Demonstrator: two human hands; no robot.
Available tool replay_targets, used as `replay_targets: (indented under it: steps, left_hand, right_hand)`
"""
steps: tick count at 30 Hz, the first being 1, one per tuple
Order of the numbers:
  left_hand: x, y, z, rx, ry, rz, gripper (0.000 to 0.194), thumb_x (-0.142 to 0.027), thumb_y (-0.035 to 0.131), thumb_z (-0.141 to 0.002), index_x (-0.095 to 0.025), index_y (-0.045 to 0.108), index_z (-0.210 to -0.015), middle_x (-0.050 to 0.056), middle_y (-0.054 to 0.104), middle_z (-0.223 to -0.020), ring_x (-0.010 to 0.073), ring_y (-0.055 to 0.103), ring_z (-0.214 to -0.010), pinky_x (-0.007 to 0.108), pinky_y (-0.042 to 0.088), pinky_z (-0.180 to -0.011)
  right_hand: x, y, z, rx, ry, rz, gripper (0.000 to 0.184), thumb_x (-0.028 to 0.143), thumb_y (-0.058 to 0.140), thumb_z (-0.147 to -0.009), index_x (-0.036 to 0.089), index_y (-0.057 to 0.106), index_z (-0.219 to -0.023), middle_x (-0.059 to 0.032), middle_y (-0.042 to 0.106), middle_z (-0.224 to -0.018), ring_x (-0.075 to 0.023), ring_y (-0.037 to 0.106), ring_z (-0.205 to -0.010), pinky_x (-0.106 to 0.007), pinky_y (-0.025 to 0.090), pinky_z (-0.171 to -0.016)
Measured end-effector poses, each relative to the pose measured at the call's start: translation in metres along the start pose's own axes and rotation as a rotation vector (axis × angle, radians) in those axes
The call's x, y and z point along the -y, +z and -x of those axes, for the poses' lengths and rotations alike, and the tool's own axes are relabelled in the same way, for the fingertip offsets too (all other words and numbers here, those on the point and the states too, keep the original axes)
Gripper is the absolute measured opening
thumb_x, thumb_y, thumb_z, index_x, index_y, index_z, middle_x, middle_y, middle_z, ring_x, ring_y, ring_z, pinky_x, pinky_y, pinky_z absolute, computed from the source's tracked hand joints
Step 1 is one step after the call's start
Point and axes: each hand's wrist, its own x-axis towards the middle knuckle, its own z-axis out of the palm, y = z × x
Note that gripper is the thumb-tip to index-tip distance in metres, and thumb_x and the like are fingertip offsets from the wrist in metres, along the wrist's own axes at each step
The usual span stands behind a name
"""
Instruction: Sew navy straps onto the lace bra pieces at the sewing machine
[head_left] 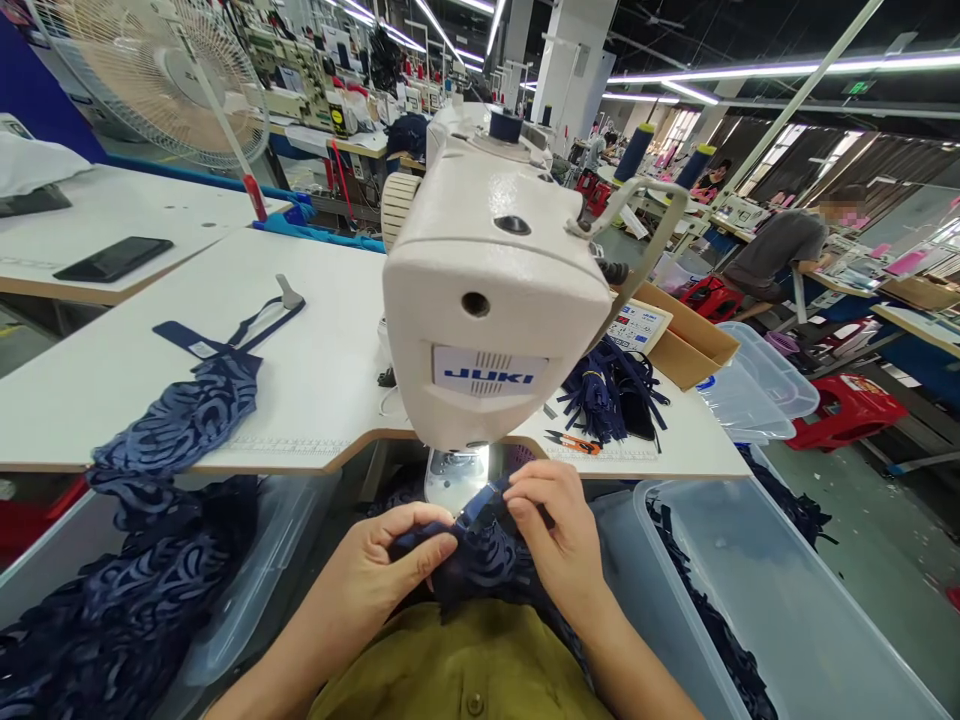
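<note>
In front of me a navy patterned lace garment piece [491, 555] hangs between both hands, just below the head of a white sewing machine [495, 290]. My left hand [394, 555] pinches its left edge between thumb and forefinger. At the upper right edge, my right hand [551, 520] is closed on the same fabric with thumb and fingertips. The lit needle plate [454, 475] lies right behind the cloth. Part of the piece drops into shadow near my lap, where its shape is hard to make out.
Orange-handled thread snips [574, 442] and a bundle of navy straps [611, 390] lie right of the machine. More lace pieces [184, 405] trail off the table's left side into a plastic bin [277, 560]. Another bin [787, 600] stands at right. A phone [114, 259] lies far left.
</note>
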Motion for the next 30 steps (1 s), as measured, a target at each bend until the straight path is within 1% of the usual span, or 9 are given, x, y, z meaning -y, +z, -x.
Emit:
replay_targets:
  steps: [4,6,9,11,14,17,23,26,30]
  left_hand:
    - [0.003,0.007,-0.002,0.016,0.040,0.086,0.032,-0.048,0.066,-0.076,-0.020,0.067,-0.089,-0.002,0.065,-0.068,0.0121,0.058,-0.056,0.022,0.049,-0.055]
    - [0.003,0.011,-0.002,0.015,0.095,0.059,0.027,-0.045,0.064,-0.078,-0.020,0.067,-0.088,-0.002,0.065,-0.070,0.0109,0.058,-0.056,0.021,0.049,-0.053]
    - [0.004,0.016,0.001,-0.087,0.268,-0.085,0.017,-0.038,0.063,-0.081,-0.023,0.067,-0.086,-0.003,0.066,-0.072,0.0108,0.061,-0.062,0.019,0.050,-0.057]
    - [0.005,0.018,0.004,-0.192,0.424,-0.203,0.009,-0.031,0.062,-0.082,-0.024,0.066,-0.086,-0.004,0.067,-0.076,0.0105,0.063,-0.068,0.017,0.050,-0.062]
    - [0.010,0.020,0.007,-0.280,0.627,-0.311,0.009,-0.022,0.059,-0.084,-0.025,0.064,-0.091,-0.004,0.066,-0.081,0.0095,0.064,-0.074,0.016,0.051,-0.068]
    - [0.012,0.021,0.007,-0.320,0.723,-0.351,0.014,-0.016,0.058,-0.085,-0.024,0.062,-0.094,-0.003,0.066,-0.086,0.0092,0.064,-0.079,0.016,0.052,-0.073]
    - [0.011,0.023,0.007,-0.409,0.796,-0.343,0.013,-0.012,0.057,-0.084,-0.024,0.058,-0.088,-0.001,0.067,-0.094,0.0097,0.066,-0.088,0.016,0.053,-0.079]
    - [0.012,0.024,0.008,-0.372,0.767,-0.303,0.014,-0.011,0.056,-0.084,-0.025,0.057,-0.087,-0.001,0.070,-0.100,0.0104,0.067,-0.092,0.016,0.053,-0.079]
    - [0.014,0.023,0.007,-0.283,0.674,-0.215,0.011,-0.013,0.054,-0.084,-0.024,0.053,-0.083,-0.002,0.072,-0.093,0.0100,0.069,-0.080,0.017,0.055,-0.071]
  right_hand:
    - [0.002,0.013,0.012,0.266,0.190,-0.292,0.036,0.050,0.043,-0.095,0.023,0.065,-0.094,-0.0038,0.065,-0.089,-0.0185,0.058,-0.087,-0.031,0.045,-0.080]
    - [0.004,0.024,0.017,0.220,0.310,-0.479,0.039,0.058,0.053,-0.086,0.022,0.064,-0.095,-0.0036,0.062,-0.089,-0.0190,0.058,-0.085,-0.031,0.047,-0.078]
    - [0.004,0.040,0.020,0.009,0.401,-0.653,0.029,0.049,0.068,-0.079,0.022,0.061,-0.086,-0.0003,0.057,-0.082,-0.0149,0.057,-0.074,-0.025,0.049,-0.067]
    - [0.004,0.046,0.022,-0.102,0.345,-0.638,0.019,0.039,0.070,-0.080,0.022,0.060,-0.082,0.0001,0.057,-0.082,-0.0136,0.057,-0.072,-0.024,0.048,-0.064]
    - [0.001,0.050,0.025,-0.195,0.195,-0.584,0.006,0.026,0.068,-0.083,0.025,0.062,-0.082,-0.0005,0.062,-0.086,-0.0142,0.060,-0.077,-0.026,0.049,-0.069]
    - [-0.001,0.052,0.027,-0.218,0.098,-0.560,0.008,0.020,0.067,-0.084,0.027,0.062,-0.082,0.0000,0.065,-0.084,-0.0141,0.061,-0.076,-0.027,0.050,-0.068]
    - [-0.004,0.054,0.030,-0.227,0.062,-0.500,0.010,0.021,0.067,-0.083,0.027,0.063,-0.076,-0.0014,0.067,-0.077,-0.0168,0.062,-0.071,-0.033,0.051,-0.066]
    - [-0.005,0.054,0.030,-0.223,0.043,-0.534,0.012,0.019,0.067,-0.083,0.028,0.064,-0.077,-0.0005,0.068,-0.077,-0.0168,0.063,-0.072,-0.033,0.052,-0.067]
    - [-0.008,0.052,0.031,-0.177,0.069,-0.545,0.011,0.018,0.066,-0.084,0.028,0.065,-0.079,-0.0011,0.069,-0.079,-0.0169,0.064,-0.073,-0.034,0.053,-0.069]
